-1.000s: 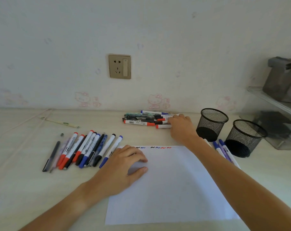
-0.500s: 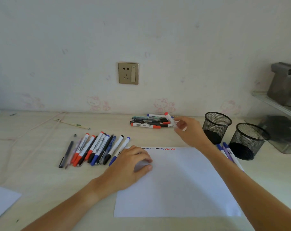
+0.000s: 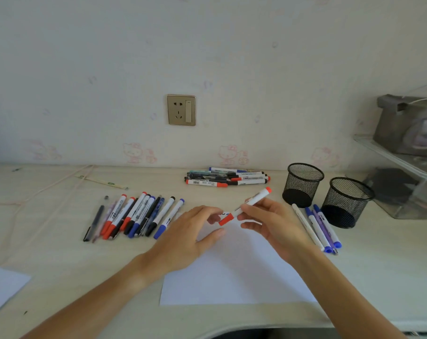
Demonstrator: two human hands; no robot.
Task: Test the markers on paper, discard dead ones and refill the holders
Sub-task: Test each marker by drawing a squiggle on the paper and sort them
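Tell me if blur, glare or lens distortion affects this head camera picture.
Head view: soft, even daylight, no glare. Wide-angle bending curves the desk edge. The left hand fingertips look slightly motion-blurred; the red marker in the right hand stays readable. The white paper looks washed out.

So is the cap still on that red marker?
Yes, capped: the red marker in the right hand shows its red cap at the lower end, by the left hand.

marker row [image 3: 134,216] left of paper [image 3: 232,277], holders [image 3: 302,184] right, pile [image 3: 227,177] behind
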